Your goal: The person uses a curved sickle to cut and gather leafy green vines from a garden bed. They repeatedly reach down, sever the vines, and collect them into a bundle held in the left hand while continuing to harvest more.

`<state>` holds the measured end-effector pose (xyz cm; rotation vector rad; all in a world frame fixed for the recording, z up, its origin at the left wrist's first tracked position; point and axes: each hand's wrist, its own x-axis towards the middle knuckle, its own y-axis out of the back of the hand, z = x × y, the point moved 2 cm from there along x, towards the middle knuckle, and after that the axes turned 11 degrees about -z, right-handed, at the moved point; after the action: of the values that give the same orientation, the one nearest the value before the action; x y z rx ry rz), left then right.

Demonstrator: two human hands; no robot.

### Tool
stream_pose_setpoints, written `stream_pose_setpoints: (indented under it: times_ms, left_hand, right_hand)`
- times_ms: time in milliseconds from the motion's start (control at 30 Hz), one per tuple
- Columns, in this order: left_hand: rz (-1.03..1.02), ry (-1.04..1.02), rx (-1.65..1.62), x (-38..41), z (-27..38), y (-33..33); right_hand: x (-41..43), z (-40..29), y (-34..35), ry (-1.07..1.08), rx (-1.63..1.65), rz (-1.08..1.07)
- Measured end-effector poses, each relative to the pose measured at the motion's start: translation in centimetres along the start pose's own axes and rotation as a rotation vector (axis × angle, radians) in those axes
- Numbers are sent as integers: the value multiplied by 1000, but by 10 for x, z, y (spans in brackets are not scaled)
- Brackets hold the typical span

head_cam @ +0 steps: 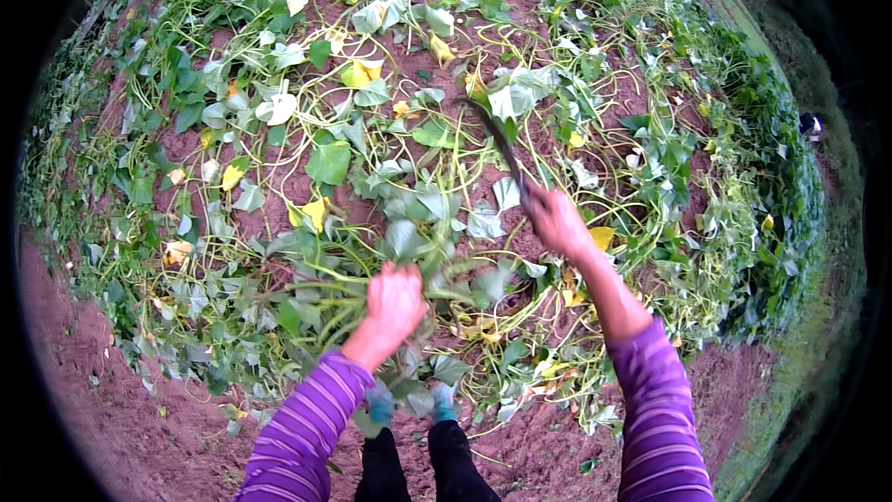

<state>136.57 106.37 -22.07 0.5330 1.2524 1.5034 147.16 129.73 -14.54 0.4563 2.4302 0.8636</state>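
My left hand [396, 298] is closed around a bunch of green leafy vines [334, 286], whose stems and leaves stick out on both sides of the fist and are partly blurred. In my right hand [554, 219] is the handle of a sickle [498, 136]; its dark curved blade points up and to the left, over the plants. Heart-shaped leaves [329, 162], some turned yellow, and long pale stems lie tangled beneath both hands. The sickle's tip is hard to tell from the foliage behind it.
Reddish-brown soil [167, 460] shows between the vines and along the near edge. My feet, in bluish coverings [444, 402], stand at the front of the vine bed. A grassy strip [780, 418] runs down the right side, with a small black-and-white thing [810, 125] at the far right.
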Motion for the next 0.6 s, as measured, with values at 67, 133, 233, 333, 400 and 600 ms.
stream_pose_setpoints:
  times_ms: [67,133,233,333,400,600]
  left_hand:
    - [-87,-3,-6,-24,17,-8]
    - [-125,-24,-25,-54,22,-4]
    - [-144,89,-30,-112,-8,-2]
    - [-81,190,-44,-167,-52,28]
    - [-45,128,-62,-188,-49,55]
    - [-149,266,-24,-260,-72,70]
  right_hand:
    - [57,17,7,99,-134,183]
    - [93,32,9,27,-285,129]
    - [98,48,-17,-144,-482,-154]
    - [46,73,-56,-133,-310,-104]
    - [12,82,-53,-148,-199,-74]
    - [-29,117,-42,-61,-304,36]
